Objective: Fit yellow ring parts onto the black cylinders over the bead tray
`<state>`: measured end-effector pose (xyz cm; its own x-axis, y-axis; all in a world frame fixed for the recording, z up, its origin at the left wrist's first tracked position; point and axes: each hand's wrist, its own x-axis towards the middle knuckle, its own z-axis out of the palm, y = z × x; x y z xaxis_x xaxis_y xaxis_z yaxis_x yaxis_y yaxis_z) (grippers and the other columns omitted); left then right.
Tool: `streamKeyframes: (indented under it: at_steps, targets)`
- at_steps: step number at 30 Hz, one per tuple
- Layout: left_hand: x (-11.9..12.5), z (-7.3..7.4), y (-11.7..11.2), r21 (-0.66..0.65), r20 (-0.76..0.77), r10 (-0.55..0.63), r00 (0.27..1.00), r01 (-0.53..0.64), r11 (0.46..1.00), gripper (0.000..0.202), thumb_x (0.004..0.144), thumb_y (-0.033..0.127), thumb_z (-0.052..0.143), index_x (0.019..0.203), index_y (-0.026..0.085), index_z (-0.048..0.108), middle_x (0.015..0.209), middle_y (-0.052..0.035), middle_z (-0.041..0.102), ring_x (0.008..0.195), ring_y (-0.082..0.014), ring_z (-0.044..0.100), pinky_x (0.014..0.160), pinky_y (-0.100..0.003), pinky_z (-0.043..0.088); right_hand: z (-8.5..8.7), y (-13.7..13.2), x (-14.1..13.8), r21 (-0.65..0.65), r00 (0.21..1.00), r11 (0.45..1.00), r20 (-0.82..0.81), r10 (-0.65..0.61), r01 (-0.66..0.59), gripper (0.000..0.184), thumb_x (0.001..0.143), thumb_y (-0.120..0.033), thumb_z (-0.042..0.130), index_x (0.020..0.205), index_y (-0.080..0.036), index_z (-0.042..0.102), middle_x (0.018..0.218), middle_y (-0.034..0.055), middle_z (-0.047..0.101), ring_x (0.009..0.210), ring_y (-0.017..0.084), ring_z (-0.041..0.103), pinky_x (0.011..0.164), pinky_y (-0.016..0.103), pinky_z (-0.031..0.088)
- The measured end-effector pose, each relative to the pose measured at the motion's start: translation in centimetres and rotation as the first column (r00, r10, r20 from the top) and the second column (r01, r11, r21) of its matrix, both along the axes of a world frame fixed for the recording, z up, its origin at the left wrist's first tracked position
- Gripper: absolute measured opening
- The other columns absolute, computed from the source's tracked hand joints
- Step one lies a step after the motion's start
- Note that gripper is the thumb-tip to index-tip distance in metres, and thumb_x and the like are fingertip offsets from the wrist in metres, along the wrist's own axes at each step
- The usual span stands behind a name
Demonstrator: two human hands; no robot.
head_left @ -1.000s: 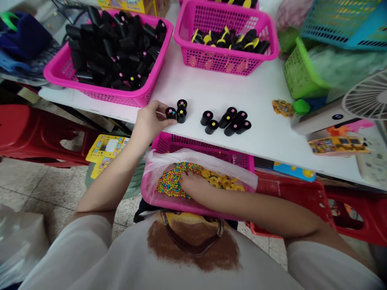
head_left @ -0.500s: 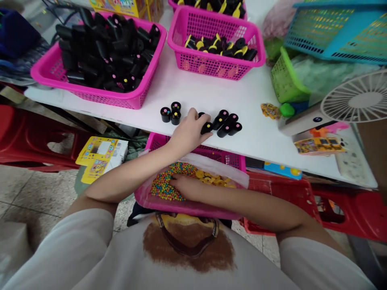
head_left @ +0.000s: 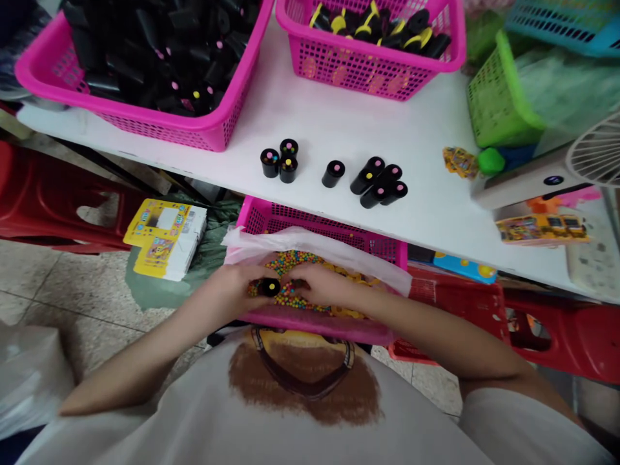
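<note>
Lower centre, over beads (head_left: 290, 261) in a pink basket (head_left: 314, 226), left hand (head_left: 230, 287) pinches a black tube (head_left: 270, 287); right hand (head_left: 314, 285) curls just beside it.

Pale tiled floor (head_left: 72, 284) below; red plastic stools (head_left: 43, 200) either side; white table (head_left: 387, 129) ahead.
</note>
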<state>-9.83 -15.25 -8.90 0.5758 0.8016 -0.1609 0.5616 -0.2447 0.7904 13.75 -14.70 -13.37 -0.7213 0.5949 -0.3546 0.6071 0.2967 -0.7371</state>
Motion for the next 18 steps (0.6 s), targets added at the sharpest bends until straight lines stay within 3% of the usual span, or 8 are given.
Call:
streamKeyframes:
  at_steps: [3, 7, 11, 18]
  targets:
    - [0.3, -2.2, -1.2, -0.012, -0.071, 0.055, 0.996, -0.056, 0.998, 0.026, 0.076, 0.02, 0.08, 0.101, 0.028, 0.082, 0.091, -0.0007, 0.084, 0.075, -0.0247, 0.08, 0.067, -0.031, 0.062, 1.1, -0.2, 0.6, 0.038, 0.993, 0.997, -0.099, -0.062, 0.066, 0.028, 0.096, -0.011, 0.067, 0.122, -0.017, 0.074, 0.118, 0.0085, 0.078, 0.113, 0.019, 0.07, 0.104, 0.035, 0.052]
    - [1.5, -2.7, -1.5, -0.062, -0.172, 0.094, 0.981, -0.106, 0.992, 0.032, 0.081, 0.022, 0.079, 0.113, 0.025, 0.081, 0.1, -0.0039, 0.084, 0.087, -0.0273, 0.081, 0.078, -0.034, 0.063, 2.0, -0.8, 0.8, 0.223, 0.981, 0.969, -0.184, -0.066, 0.107, 0.03, 0.1, -0.012, 0.058, 0.125, -0.02, 0.072, 0.122, 0.0106, 0.074, 0.115, 0.022, 0.067, 0.103, 0.041, 0.054]
    - [2.0, -2.4, -1.3, -0.059, -0.135, 0.106, 0.985, -0.114, 0.992, 0.038, 0.082, 0.021, 0.08, 0.12, 0.023, 0.078, 0.113, -0.0053, 0.083, 0.1, -0.0282, 0.079, 0.09, -0.038, 0.061, 2.9, -1.5, 0.6, 0.45, 0.996, 0.892, -0.094, 0.004, 0.039, 0.037, 0.101, -0.007, 0.047, 0.13, -0.017, 0.067, 0.124, 0.0137, 0.068, 0.115, 0.025, 0.063, 0.101, 0.044, 0.055]
    - [1.9, -3.2, -1.2, 0.02, -0.027, 0.109, 0.994, -0.108, 0.994, 0.031, 0.084, 0.017, 0.077, 0.114, 0.021, 0.077, 0.106, -0.004, 0.083, 0.092, -0.0246, 0.079, 0.083, -0.034, 0.061, 4.5, -2.0, 0.0, 0.665, 0.996, 0.742, 0.046, 0.076, -0.087, 0.035, 0.108, -0.014, 0.037, 0.128, -0.012, 0.065, 0.115, 0.0135, 0.067, 0.113, 0.026, 0.059, 0.102, 0.046, 0.054]
